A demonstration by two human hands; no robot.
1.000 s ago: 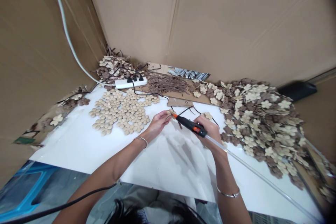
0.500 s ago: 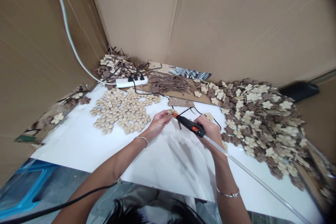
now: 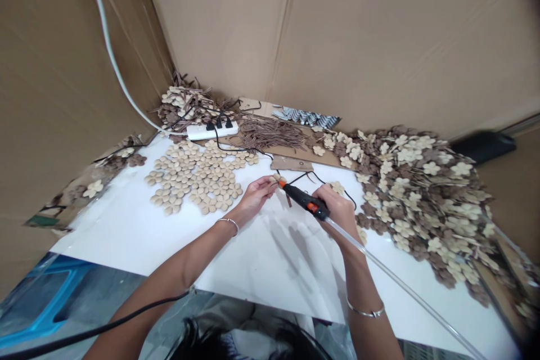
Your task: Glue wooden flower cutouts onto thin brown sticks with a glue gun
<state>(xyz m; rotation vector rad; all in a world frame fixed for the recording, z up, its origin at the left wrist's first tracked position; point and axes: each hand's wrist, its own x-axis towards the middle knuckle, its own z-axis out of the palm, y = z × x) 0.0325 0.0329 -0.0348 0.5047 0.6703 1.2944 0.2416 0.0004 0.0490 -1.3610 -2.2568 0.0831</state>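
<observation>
My right hand [image 3: 335, 203] is wrapped round a black and orange hot glue gun [image 3: 301, 197], with a long clear glue stick [image 3: 379, 268] trailing from its back end. The gun's orange nozzle points left and meets a small beige flower [image 3: 277, 178]. That flower is pinched in the fingertips of my left hand [image 3: 258, 196]. A thin brown strip [image 3: 288, 200] hangs close under the nozzle; whether it is joined to the flower I cannot tell. Left of my hands, many loose beige flowers [image 3: 202, 171] lie spread on the white tabletop [image 3: 126, 230].
A big pile of beige and brown flowers [image 3: 422, 191] covers the right side. Behind my hands are a bundle of brown strips [image 3: 272, 135], a white power strip [image 3: 212, 130] with black cords, and a cardboard piece [image 3: 292, 163]. Cardboard walls [image 3: 358, 34] enclose the back and left.
Almost nothing differs. Both hands, the glue gun and the flower keep their places; the whole view has shifted very slightly.
</observation>
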